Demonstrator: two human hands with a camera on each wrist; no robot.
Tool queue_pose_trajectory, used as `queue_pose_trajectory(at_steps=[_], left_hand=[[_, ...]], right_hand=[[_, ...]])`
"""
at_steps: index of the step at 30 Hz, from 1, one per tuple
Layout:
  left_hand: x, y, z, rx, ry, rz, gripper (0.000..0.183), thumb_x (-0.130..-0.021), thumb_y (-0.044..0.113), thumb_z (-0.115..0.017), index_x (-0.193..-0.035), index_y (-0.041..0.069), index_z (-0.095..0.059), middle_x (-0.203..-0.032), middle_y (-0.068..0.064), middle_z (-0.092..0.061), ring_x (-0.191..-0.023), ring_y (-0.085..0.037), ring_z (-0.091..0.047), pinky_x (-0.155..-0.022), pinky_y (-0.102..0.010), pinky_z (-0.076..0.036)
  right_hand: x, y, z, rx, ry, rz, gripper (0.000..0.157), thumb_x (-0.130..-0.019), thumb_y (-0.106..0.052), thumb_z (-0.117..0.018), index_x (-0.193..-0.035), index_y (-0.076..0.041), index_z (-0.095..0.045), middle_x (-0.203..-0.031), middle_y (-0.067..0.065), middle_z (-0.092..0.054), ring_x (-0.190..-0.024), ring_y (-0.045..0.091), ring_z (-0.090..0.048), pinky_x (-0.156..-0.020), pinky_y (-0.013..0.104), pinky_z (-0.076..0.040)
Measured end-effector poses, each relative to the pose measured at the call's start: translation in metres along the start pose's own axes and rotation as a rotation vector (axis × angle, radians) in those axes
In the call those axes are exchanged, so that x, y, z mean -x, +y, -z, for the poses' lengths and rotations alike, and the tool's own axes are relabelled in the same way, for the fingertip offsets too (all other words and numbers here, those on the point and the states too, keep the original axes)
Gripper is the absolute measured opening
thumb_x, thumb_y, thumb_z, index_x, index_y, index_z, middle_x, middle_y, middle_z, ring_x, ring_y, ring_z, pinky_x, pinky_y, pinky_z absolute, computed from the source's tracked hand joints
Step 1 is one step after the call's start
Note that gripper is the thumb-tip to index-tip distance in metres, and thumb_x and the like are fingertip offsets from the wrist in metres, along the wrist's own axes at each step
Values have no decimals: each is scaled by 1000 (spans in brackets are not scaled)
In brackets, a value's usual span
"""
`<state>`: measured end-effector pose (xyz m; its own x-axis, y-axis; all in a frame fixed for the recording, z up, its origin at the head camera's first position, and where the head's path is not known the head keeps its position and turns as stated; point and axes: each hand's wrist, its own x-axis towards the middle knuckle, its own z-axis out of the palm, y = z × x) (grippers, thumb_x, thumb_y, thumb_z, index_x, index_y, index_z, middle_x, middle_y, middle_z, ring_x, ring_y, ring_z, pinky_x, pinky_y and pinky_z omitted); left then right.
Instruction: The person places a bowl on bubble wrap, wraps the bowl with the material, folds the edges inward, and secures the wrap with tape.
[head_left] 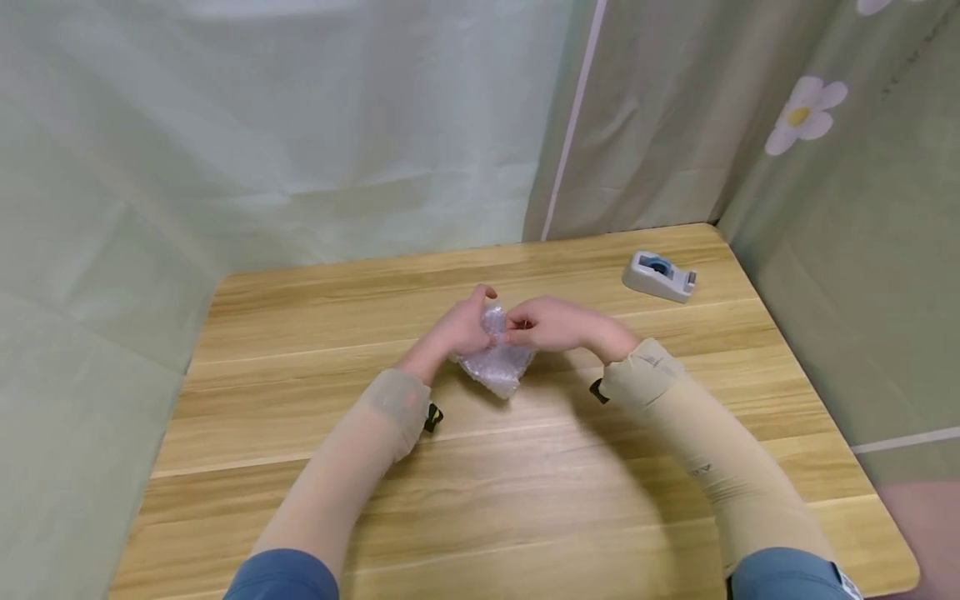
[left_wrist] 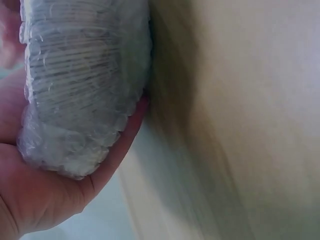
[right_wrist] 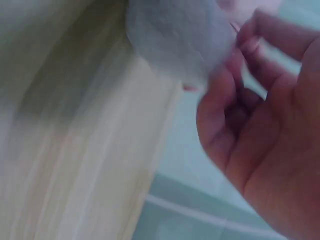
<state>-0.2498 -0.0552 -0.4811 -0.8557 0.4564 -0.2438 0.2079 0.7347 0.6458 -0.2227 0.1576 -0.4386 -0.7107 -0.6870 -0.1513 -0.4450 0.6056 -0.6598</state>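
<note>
A bundle in clear bubble wrap (head_left: 497,367) is held just above the middle of the wooden table, its narrow end toward me. My left hand (head_left: 463,327) grips it from the left; in the left wrist view the hand curls round one end of the bubble-wrapped bundle (left_wrist: 85,75), and ribbed lines show through the layers. From the right, my right hand (head_left: 553,323) pinches at the upper edge of the wrap with thumb and fingertips. In the right wrist view those fingertips (right_wrist: 245,47) meet the bundle's edge; whether a bit of tape is between them is too blurred to tell.
A grey tape dispenser (head_left: 660,277) with a blue-cored roll stands at the table's back right. The wooden table (head_left: 480,500) is bounded by pale green curtains (head_left: 337,150) behind and at both sides.
</note>
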Motion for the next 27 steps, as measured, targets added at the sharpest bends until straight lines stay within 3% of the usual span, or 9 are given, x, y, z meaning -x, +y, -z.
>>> queue_pose_trajectory(at_steps=[4, 12, 20, 23, 27], left_hand=[[0, -4, -3, 56, 20, -7, 83, -86, 5, -84, -155, 8, -38, -130, -28, -64, -114, -38, -64, -103, -51, -54], [1, -8, -4, 141, 38, 4, 83, -83, -2, -80, -155, 6, -39, -115, -21, -65, -100, -35, -63, -96, -49, -55], [1, -11, -3, 182, 46, 3, 81, -81, -7, -74, -154, 5, -40, -125, -23, -66, -110, -37, -65, -101, -49, -55], [1, -11, -4, 195, 46, 15, 81, -83, -5, -77, -154, 5, -40, -129, -24, -64, -113, -38, -64, -102, -50, -54], [2, -11, -4, 206, 45, 37, 83, -86, 6, -86, -155, 7, -40, -136, -25, -61, -119, -40, -63, -106, -52, -53]], right_hand=[[-15, -3, -11, 122, -1, -74, 27, -107, -30, -66, -85, -16, -65, -78, -3, -57, -73, 14, -51, -69, 32, -43], [-22, -13, -20, 228, 8, -188, 22, -106, -30, -70, -91, -14, -72, -85, 0, -65, -78, 17, -58, -75, 35, -51], [-27, -20, -28, 360, 39, -261, 20, -103, -32, -72, -92, -16, -77, -85, -2, -68, -75, 17, -61, -67, 35, -54], [-28, -19, -29, 349, 42, -274, 22, -104, -33, -71, -95, -15, -78, -89, -1, -70, -78, 18, -63, -70, 37, -56], [-26, -16, -24, 241, 33, -252, 24, -107, -32, -66, -102, -11, -77, -94, 1, -72, -83, 19, -64, -78, 39, -56]])
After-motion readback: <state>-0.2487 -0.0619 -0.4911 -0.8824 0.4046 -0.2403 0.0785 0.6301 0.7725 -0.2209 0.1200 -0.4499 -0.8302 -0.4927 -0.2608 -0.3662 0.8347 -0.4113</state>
